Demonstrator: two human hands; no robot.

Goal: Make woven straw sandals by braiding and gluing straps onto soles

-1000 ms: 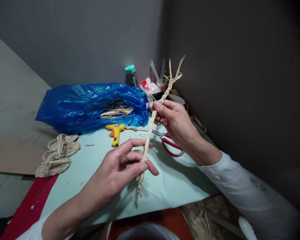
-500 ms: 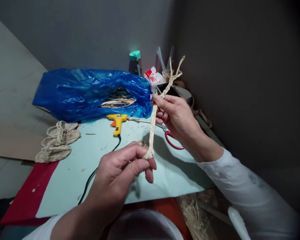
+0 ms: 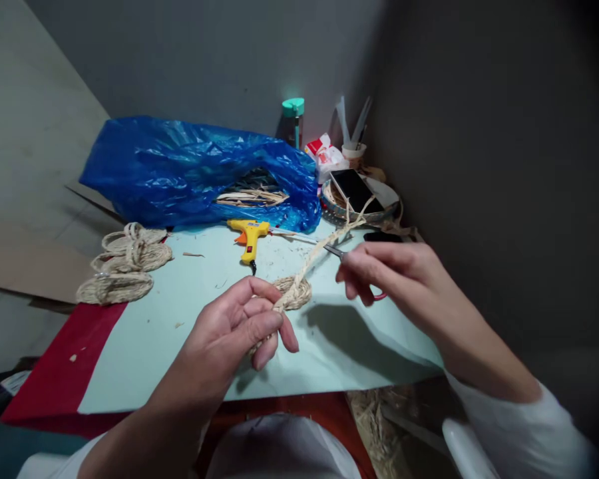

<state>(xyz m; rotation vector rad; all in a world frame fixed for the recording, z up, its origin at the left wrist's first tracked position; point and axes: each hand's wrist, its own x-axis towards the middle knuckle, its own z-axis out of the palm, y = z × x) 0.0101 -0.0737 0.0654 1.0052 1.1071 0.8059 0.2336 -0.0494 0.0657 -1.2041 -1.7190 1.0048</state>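
My left hand point(image 3: 244, 322) pinches the near end of a pale braided straw cord point(image 3: 299, 274) between thumb and fingers. The cord slants away to the upper right and splits into loose strands at its far end. A flat straw sole point(image 3: 303, 293) shows behind that hand, partly covered by it and by the cord. My right hand point(image 3: 379, 269) is off the cord, its fingers curled together in front of the red-handled scissors point(image 3: 335, 251). Most of the scissors is hidden behind it. Whether the fingers grip anything cannot be made out.
A yellow glue gun point(image 3: 249, 238) with a black cable lies mid-table. Behind it spreads a blue plastic bag point(image 3: 180, 176) of straw. Small woven slippers point(image 3: 130, 263) sit at left. At back right are a phone point(image 3: 355, 189) on a round basket, a tissue pack point(image 3: 325, 156) and a bottle point(image 3: 293, 123).
My right hand has let go of the cord and moved right and down to the scissors. My left hand keeps the cord, which now leans lower to the right. The view has shifted slightly.
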